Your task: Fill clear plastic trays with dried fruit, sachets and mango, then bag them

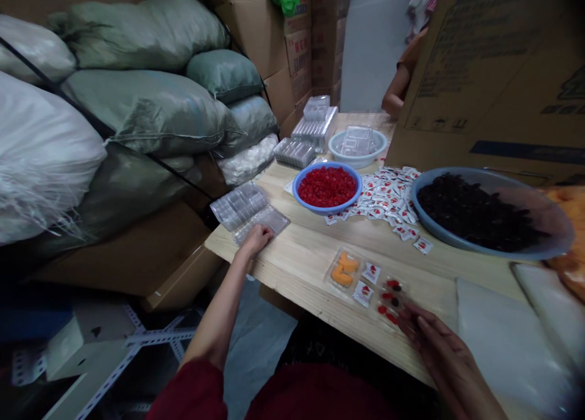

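My left hand is closed at the near edge of a hinged clear plastic box, which lies unfolded at the table's left corner. My right hand hovers at the right end of a filled clear box, its fingers drawn together; whatever they hold is hidden. That box contains orange pieces in the left section. Two small printed sachets sit in the middle. Small red pieces and dark pieces lie in the right section.
Behind are a blue bowl of red pieces, loose sachets and a wide basin of dark pieces. Clear boxes are stacked farther back. Plastic bags lie right. A carton partly hides another person's arm.
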Demonstrator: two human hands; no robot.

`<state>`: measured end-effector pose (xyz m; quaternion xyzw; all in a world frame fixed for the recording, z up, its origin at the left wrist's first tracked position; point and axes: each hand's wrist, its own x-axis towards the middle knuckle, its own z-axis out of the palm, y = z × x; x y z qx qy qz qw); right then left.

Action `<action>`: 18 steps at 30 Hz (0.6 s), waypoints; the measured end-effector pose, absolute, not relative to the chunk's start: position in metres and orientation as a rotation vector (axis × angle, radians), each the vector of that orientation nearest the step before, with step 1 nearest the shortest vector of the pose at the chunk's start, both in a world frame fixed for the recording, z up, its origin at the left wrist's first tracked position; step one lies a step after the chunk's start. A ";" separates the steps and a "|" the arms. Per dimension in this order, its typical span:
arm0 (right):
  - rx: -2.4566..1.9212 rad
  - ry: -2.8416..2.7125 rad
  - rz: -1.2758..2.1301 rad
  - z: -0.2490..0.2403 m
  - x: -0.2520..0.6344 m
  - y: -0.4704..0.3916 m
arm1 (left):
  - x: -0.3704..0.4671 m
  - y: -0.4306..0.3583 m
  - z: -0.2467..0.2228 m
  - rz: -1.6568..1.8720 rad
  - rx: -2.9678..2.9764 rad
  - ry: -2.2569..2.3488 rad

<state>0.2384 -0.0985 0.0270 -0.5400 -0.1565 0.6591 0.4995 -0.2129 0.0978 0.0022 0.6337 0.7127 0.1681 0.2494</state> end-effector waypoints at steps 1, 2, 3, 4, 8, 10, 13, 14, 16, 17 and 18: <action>-1.302 -0.398 1.598 0.026 0.239 -0.099 | -0.211 0.097 0.005 0.447 1.748 1.954; -1.294 -0.421 1.601 0.025 0.239 -0.099 | -0.209 0.096 0.007 0.434 1.770 1.966; -1.288 -0.439 1.599 0.024 0.239 -0.098 | -0.207 0.095 0.009 0.420 1.789 1.978; -1.287 -0.449 1.592 0.025 0.239 -0.098 | -0.206 0.094 0.010 0.403 1.807 1.990; -1.284 -0.453 1.560 0.028 0.237 -0.093 | -0.200 0.095 0.013 0.317 1.843 2.062; -1.285 -0.468 1.555 0.028 0.237 -0.093 | -0.195 0.097 0.014 0.271 1.838 2.117; -1.318 -0.467 1.545 0.026 0.240 -0.097 | -0.190 0.098 0.017 0.223 1.816 2.197; -1.330 -0.462 1.542 0.025 0.241 -0.099 | -0.190 0.098 0.019 0.221 1.810 2.218; -1.345 -0.449 1.545 0.023 0.244 -0.102 | -0.193 0.095 0.023 0.245 1.811 2.242; -1.348 -0.444 1.547 0.022 0.244 -0.103 | -0.195 0.093 0.025 0.268 1.817 2.245; -1.347 -0.443 1.551 0.021 0.245 -0.103 | -0.198 0.090 0.026 0.293 1.827 2.239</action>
